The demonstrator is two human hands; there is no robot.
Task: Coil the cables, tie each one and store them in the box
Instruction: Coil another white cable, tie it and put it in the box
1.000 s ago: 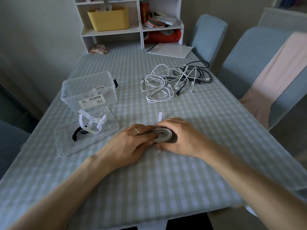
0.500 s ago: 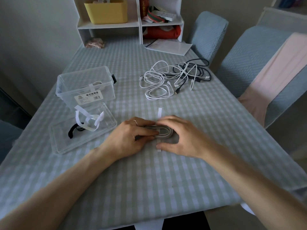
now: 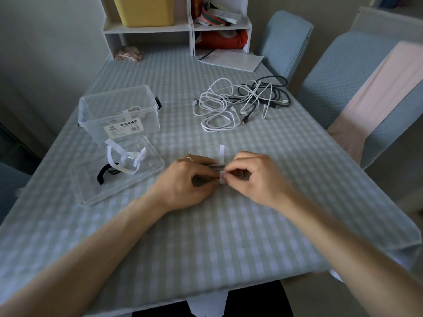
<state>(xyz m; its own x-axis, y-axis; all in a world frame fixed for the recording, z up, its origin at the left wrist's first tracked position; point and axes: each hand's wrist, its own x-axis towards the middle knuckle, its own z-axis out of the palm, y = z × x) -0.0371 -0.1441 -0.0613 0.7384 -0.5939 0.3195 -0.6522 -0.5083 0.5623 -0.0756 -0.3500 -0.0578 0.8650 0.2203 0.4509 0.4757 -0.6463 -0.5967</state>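
A moment ago both hands pressed flat on the coiled cable (image 3: 211, 167). Now the right hand (image 3: 256, 177) pinches the white tie (image 3: 221, 154) and the left hand (image 3: 187, 181) grips the coil on the table (image 3: 229, 236). Tying has begun. The box (image 3: 119, 115) waits nearby, the loose cables (image 3: 238, 99) farther back.

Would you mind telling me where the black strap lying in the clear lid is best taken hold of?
Probably at the near end of the black strap, which lies free on the clear lid. Its far end runs under the white ties. Come from above, since the lid's raised rim blocks a side approach.
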